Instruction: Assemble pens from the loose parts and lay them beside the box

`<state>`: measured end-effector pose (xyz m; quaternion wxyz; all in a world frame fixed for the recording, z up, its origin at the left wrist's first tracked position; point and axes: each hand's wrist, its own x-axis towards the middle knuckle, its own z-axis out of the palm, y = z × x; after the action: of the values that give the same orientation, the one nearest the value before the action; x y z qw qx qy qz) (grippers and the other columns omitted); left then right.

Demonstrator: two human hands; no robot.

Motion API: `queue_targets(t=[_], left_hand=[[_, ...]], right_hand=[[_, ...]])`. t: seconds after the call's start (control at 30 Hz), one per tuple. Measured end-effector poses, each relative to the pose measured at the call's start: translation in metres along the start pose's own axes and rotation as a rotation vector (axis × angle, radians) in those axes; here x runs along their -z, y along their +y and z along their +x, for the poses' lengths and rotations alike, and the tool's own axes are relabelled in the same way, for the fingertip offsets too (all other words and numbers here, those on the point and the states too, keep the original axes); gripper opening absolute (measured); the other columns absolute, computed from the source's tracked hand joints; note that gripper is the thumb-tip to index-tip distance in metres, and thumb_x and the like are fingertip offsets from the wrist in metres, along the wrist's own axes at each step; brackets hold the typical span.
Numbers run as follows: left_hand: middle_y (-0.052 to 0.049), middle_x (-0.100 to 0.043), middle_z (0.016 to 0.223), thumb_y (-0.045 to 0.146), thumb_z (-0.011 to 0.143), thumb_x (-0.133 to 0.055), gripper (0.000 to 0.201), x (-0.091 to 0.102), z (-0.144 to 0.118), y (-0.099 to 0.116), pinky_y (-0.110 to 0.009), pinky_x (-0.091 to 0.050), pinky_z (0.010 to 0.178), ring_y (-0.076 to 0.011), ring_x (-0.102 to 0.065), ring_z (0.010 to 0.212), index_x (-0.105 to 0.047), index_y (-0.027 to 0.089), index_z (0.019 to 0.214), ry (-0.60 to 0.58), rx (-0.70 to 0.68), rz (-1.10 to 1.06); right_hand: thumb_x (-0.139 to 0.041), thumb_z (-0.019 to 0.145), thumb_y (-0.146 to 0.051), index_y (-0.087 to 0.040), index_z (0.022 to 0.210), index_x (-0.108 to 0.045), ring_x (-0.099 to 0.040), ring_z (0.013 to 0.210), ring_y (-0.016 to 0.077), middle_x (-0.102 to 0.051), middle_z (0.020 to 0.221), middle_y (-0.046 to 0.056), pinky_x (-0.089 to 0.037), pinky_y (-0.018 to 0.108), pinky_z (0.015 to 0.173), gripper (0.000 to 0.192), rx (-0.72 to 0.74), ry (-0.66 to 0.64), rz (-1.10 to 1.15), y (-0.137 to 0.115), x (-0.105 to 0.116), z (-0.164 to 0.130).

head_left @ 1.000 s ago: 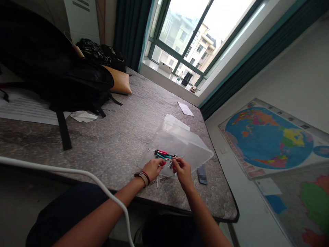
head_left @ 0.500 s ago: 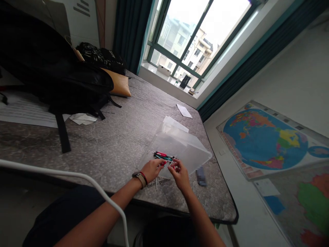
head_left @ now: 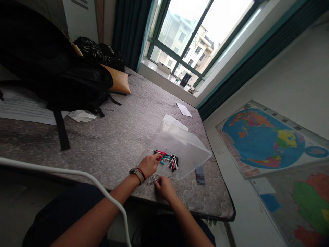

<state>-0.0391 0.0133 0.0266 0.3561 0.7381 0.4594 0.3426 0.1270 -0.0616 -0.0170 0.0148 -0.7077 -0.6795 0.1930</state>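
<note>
left hand pinching a red pin, right hand grasping thin white stick

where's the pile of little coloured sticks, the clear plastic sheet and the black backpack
pile of coloured sticks (head_left: 167, 158), head view, on the middle of the cluster.
clear plastic sheet (head_left: 189, 149), head view, on a bare part past the sticks.
black backpack (head_left: 64, 82), head view, on its main body.

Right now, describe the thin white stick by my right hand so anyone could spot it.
On the grey mattress, find the clear plastic sheet. At its near edge, the right hand touches a white stick, lying alone apart from the colourful pile.
</note>
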Motion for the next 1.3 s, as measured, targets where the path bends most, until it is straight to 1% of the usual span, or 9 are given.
queue_targets(t=[0.2,0.3,0.37,0.43,0.6,0.67,0.83,1.1,1.3], left_hand=[[-0.004,-0.073,0.103,0.022,0.089,-0.051,0.03,0.009,0.001,0.004,-0.028,-0.05,0.078,-0.0204,-0.069,0.091,-0.063,0.026,0.115,0.045,0.047,0.044],[-0.003,-0.073,0.103,0.022,0.089,-0.051,0.031,0.011,0.001,0.005,-0.028,-0.05,0.077,-0.0195,-0.069,0.09,-0.063,0.028,0.117,0.063,0.052,0.046],[-0.003,-0.073,0.103,0.022,0.089,-0.051,0.03,0.011,0.001,0.005,-0.027,-0.05,0.077,-0.0193,-0.069,0.09,-0.063,0.028,0.116,0.064,0.055,0.046],[-0.003,-0.073,0.103,0.022,0.089,-0.052,0.029,0.01,0.001,0.004,-0.027,-0.05,0.078,-0.0191,-0.069,0.091,-0.064,0.027,0.115,0.061,0.056,0.037],[-0.004,-0.073,0.103,0.023,0.089,-0.054,0.029,0.006,0.001,0.0,-0.027,-0.051,0.081,-0.019,-0.069,0.09,-0.063,0.027,0.116,0.035,0.067,0.017],[-0.004,-0.073,0.103,0.023,0.088,-0.054,0.029,0.006,0.002,-0.001,-0.028,-0.051,0.081,-0.0195,-0.069,0.089,-0.063,0.027,0.116,0.023,0.068,0.019],[-0.004,-0.073,0.103,0.024,0.089,-0.053,0.028,0.005,0.002,-0.003,-0.029,-0.051,0.079,-0.0206,-0.07,0.09,-0.063,0.027,0.114,0.013,0.061,0.024],[-0.004,-0.073,0.102,0.025,0.089,-0.052,0.025,0.005,0.004,-0.004,-0.029,-0.051,0.079,-0.0206,-0.07,0.089,-0.064,0.026,0.111,0.004,0.055,0.011],[-0.005,-0.074,0.103,0.024,0.09,-0.051,0.027,0.005,0.004,-0.003,-0.03,-0.051,0.079,-0.0211,-0.069,0.092,-0.063,0.026,0.114,-0.013,0.062,0.016]], right_hand=[[-0.06,0.083,-0.025,-0.019,0.082,-0.063,-0.062,0.075,0.0184,-0.068,0.08,0.004,-0.039,0.025,0.067,0.007,0.081,0.09,0.053,0.011,0.03,0.015],[-0.056,0.084,-0.027,-0.02,0.098,-0.06,-0.061,0.073,0.018,-0.066,0.082,0.003,-0.042,0.026,0.069,0.015,0.136,0.287,0.104,0.013,0.054,0.027],[-0.051,0.088,-0.03,-0.019,0.099,-0.058,-0.061,0.074,0.0184,-0.065,0.082,0.004,-0.043,0.026,0.069,0.017,0.124,0.443,0.113,0.013,0.069,0.036],[-0.048,0.09,-0.031,-0.019,0.096,-0.059,-0.062,0.076,0.018,-0.066,0.083,0.005,-0.043,0.026,0.07,0.017,0.09,0.489,0.073,0.015,0.082,0.046],[-0.052,0.087,-0.023,-0.02,0.096,-0.065,-0.065,0.088,0.0188,-0.07,0.095,0.008,-0.042,0.024,0.07,0.016,-0.034,0.156,-0.264,0.026,0.102,0.077],[-0.057,0.083,-0.019,-0.02,0.093,-0.068,-0.065,0.088,0.0208,-0.071,0.097,0.009,-0.042,0.025,0.069,0.016,-0.042,0.082,-0.316,0.03,0.105,0.09],[-0.054,0.086,-0.017,-0.021,0.105,-0.07,-0.063,0.1,0.0216,-0.068,0.111,0.012,-0.042,0.026,0.077,0.025,0.016,0.01,-0.384,0.03,0.101,0.114],[-0.06,0.084,-0.024,-0.018,0.098,-0.072,-0.065,0.094,0.0233,-0.071,0.101,0.013,-0.044,0.027,0.076,0.019,0.023,-0.089,-0.432,0.031,0.097,0.127],[-0.054,0.089,-0.019,-0.021,0.116,-0.064,-0.061,0.107,0.0221,-0.065,0.117,0.012,-0.042,0.028,0.087,0.029,0.104,-0.066,-0.397,0.022,0.098,0.125]])
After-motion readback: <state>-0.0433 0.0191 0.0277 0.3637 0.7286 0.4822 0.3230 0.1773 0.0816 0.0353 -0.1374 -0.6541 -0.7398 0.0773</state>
